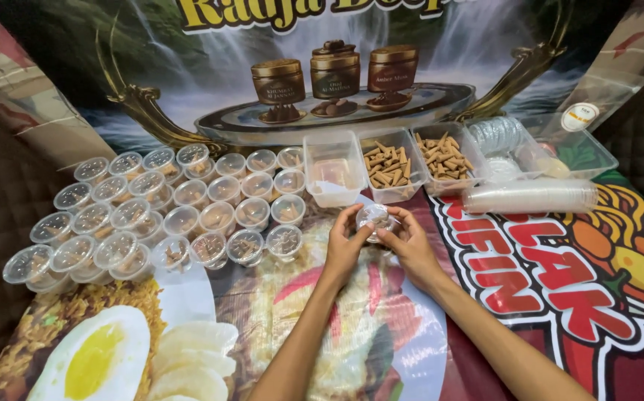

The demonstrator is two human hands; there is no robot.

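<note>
While your left hand (346, 245) and right hand (411, 243) keep a closed grip on one small clear cup (375, 217) above the surface (262, 312), roughly thirty filled cups (166, 215) stand done, two trays of brown cones (414, 160) remaining.

The floor is covered by printed banners (559, 282) with food pictures: a fried egg and rice at the near left corner, bold lettering at the right. Directly on them, many small lidded clear cups (151, 215) stand in rows across the left half. Toward the far edge sit three clear rectangular tubs (388, 167), one empty and two holding brown cones. A lying stack of clear cups (530, 197) rests at the far right.
</note>
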